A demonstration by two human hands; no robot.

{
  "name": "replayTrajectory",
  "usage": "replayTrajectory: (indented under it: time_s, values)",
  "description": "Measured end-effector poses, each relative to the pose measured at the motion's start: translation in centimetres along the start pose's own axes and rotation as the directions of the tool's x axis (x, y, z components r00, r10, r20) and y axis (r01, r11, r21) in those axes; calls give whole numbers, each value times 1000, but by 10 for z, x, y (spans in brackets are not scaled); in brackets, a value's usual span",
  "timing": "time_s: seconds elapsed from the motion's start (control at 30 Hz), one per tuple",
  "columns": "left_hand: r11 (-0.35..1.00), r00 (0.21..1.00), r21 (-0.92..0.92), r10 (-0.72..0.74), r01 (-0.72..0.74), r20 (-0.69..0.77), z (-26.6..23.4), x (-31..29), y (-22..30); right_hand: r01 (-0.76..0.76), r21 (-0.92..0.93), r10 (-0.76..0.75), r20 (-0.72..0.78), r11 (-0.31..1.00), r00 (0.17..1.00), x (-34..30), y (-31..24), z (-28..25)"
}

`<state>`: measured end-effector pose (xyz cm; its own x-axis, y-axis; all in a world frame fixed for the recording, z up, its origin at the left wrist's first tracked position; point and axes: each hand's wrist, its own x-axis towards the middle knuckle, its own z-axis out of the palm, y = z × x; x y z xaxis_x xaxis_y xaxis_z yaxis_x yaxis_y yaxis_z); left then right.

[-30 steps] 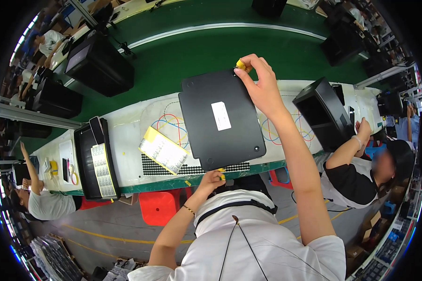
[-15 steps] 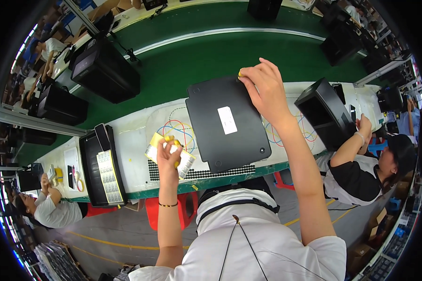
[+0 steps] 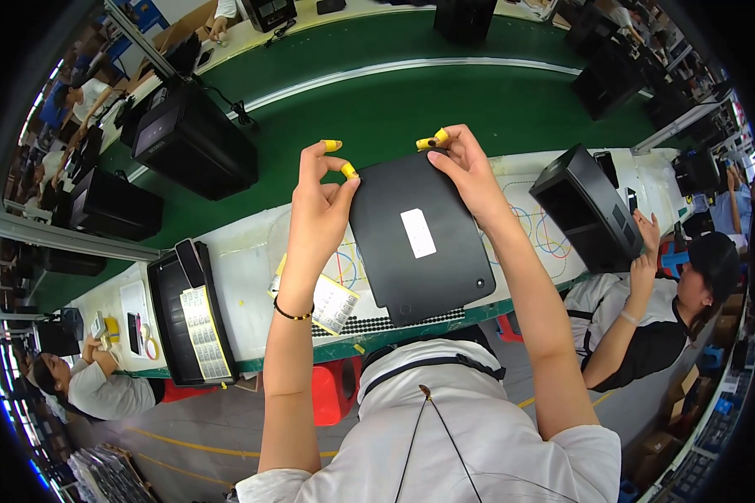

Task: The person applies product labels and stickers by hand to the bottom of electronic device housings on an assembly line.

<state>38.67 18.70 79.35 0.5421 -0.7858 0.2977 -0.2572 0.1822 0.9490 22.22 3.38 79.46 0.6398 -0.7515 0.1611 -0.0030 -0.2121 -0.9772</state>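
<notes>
A black flat panel [image 3: 394, 243] with clipped near corners and a white label [image 3: 419, 233] lies on the white bench in front of me. At its far left corner, my left hand [image 3: 319, 201] pinches the edge between thumb and a finger, with another finger raised. My right hand [image 3: 466, 172] grips the far right corner, thumb on the top face and fingers over the far edge. Yellow finger covers [image 3: 348, 171] sit on fingertips of both hands. A small dark spot shows at the right fingertips; its kind is unclear. Partly behind my left wrist lies a yellow-edged label sheet [image 3: 335, 306].
Rows of small black dots [image 3: 369, 325] line the bench's near edge. Left stands a black tray [image 3: 172, 323] with a phone [image 3: 190, 262] and a label sheet [image 3: 203, 331]. A black computer case [image 3: 575, 210] stands at right, beside a seated co-worker [image 3: 646, 310]. Beyond runs a green conveyor [image 3: 352, 109].
My left hand has moved from above the label sheet up to the panel's far left corner. My right hand has lowered its fingers at the far right corner. The view has shifted slightly.
</notes>
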Motion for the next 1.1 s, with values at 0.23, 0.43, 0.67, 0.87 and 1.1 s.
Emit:
replayTrajectory:
  time_s: [0.23,0.43,0.67,0.87,1.1]
  values:
    - [838,978,512,206,-188,22,4,0,8,14,225,-22,33,974,999,1,9,4]
    - [728,946,636,324,-255,8,8,-10,9,18,237,-24,23,971,999,0,11,4]
    - [728,922,625,385,-281,-33,-5,-38,7,247,-17,-246,-182,969,952,-39,-1,-3]
    - [959,969,253,175,-128,-173,-29,-81,7,266,-579,-285,61,770,957,-115,-25,-37]
    - [989,990,43,144,-144,12,-24,-117,18,232,-626,-118,218,744,969,-152,-59,-36]
